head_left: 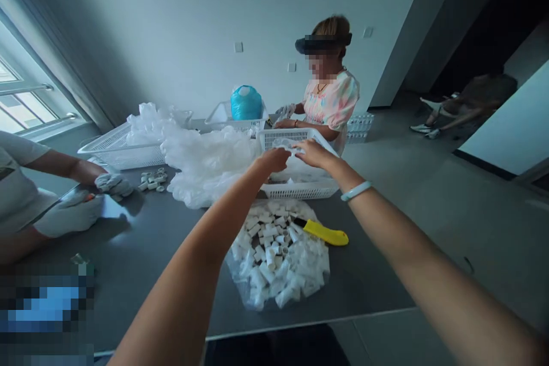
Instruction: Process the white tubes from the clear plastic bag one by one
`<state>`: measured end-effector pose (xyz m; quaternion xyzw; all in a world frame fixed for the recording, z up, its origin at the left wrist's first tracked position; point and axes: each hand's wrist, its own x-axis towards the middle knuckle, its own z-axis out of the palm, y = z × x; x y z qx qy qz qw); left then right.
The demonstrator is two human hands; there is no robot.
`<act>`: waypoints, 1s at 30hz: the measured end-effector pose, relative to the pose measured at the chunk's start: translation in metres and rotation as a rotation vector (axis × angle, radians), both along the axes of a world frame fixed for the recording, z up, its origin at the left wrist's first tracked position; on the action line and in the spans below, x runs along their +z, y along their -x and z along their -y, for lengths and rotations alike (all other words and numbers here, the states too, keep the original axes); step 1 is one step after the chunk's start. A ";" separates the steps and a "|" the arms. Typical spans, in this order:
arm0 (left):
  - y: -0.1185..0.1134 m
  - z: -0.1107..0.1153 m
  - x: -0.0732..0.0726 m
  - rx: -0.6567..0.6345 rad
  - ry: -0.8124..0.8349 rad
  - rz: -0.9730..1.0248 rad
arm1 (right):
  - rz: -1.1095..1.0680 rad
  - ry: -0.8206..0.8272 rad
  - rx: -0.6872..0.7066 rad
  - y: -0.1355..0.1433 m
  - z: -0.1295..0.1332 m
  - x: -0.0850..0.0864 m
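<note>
Both my hands reach over a white mesh basket [300,190] on the dark table. My left hand [277,159] has its fingers bent at clear plastic, which looks like a thin bag [295,150]. From the other side, my right hand [313,153] pinches at the same plastic; its fingertips are small and partly hidden. More translucent plastic lies in the basket below. Nearer to me, a clear bag of short white pipe pieces [270,257] lies open on the table. A yellow-handled knife [326,233] rests across its right edge.
Crumpled clear plastic bags [206,160] are heaped left of the basket. A co-worker's gloved hands [81,211] work at the left, beside a small pile of white pieces [153,179]. Another person [330,91] stands across the table, near a blue bag [246,103] in a tray.
</note>
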<state>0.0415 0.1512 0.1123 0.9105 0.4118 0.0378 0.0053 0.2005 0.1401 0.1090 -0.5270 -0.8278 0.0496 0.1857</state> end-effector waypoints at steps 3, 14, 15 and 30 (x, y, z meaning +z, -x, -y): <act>0.025 0.053 0.016 0.013 0.015 0.033 | -0.252 -0.088 0.060 0.009 0.053 -0.001; 0.061 0.159 -0.069 0.227 0.217 -0.027 | 0.014 -0.010 0.134 0.067 0.150 -0.103; 0.061 0.159 -0.077 0.246 0.202 -0.002 | -0.001 -0.028 0.134 0.067 0.149 -0.108; 0.083 0.153 -0.105 0.328 0.231 0.859 | -0.396 -0.058 0.171 0.057 0.148 -0.126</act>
